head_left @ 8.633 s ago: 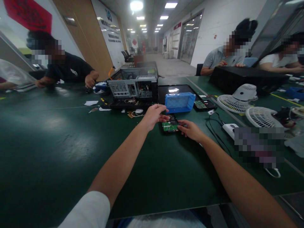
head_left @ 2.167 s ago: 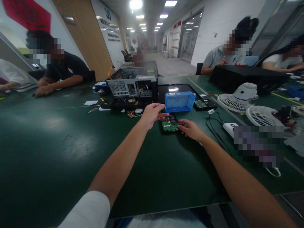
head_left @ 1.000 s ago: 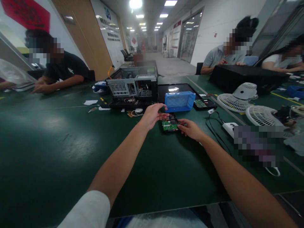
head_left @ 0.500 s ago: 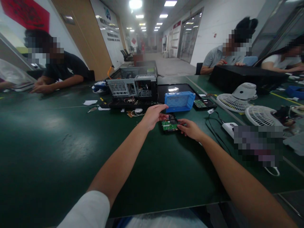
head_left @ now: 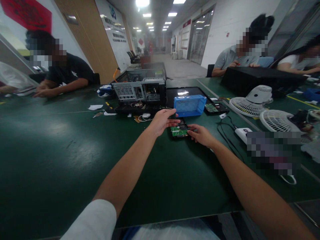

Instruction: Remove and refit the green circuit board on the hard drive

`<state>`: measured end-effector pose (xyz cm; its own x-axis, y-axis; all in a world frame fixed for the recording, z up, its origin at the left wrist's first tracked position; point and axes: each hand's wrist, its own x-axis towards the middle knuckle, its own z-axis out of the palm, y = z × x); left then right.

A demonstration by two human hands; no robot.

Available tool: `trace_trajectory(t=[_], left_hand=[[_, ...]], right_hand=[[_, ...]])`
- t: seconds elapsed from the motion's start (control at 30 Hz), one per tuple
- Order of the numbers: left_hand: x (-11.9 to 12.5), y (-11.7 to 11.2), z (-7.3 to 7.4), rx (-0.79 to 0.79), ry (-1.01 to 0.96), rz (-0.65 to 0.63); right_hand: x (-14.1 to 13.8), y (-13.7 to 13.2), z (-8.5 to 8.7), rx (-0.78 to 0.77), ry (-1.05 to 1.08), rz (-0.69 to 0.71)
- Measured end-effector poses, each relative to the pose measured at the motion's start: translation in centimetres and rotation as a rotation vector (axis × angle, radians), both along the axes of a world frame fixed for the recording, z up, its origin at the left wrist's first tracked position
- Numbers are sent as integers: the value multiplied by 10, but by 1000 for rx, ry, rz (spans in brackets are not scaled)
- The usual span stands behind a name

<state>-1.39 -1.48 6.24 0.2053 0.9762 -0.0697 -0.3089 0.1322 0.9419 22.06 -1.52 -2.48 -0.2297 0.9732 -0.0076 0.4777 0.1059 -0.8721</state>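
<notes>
A hard drive [head_left: 179, 132] with a green circuit board and black casing lies on the green table in front of me. My right hand [head_left: 201, 135] pinches its right edge between thumb and fingers. Over its upper left side hovers my left hand [head_left: 163, 122], fingers stretched out and apart with nothing seen between them. Whether its fingertips touch the drive I cannot tell. Just behind stands a blue plastic bin [head_left: 190, 106], tipped on its side with its inside facing me.
An opened computer case [head_left: 140, 88] stands behind left, by a dark flat panel [head_left: 185, 92]. Another circuit-board device [head_left: 215, 108] lies right of the bin. White fans [head_left: 250, 101], a power strip [head_left: 243, 134] and its cable are further right. People sit across the table.
My left hand's fingers have spread and reach slightly further right over the drive. The right hand keeps its hold, and the drive stays in about the same place.
</notes>
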Motion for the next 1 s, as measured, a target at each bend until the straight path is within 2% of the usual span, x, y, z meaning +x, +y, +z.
trace_trajectory(t=[0.73, 1.0], left_hand=[[-3, 2, 3, 22, 85, 132], [-4, 2, 2, 18, 73, 95]], right_hand=[[0, 0, 0, -10, -11, 0], [1, 2, -2, -9, -12, 8]])
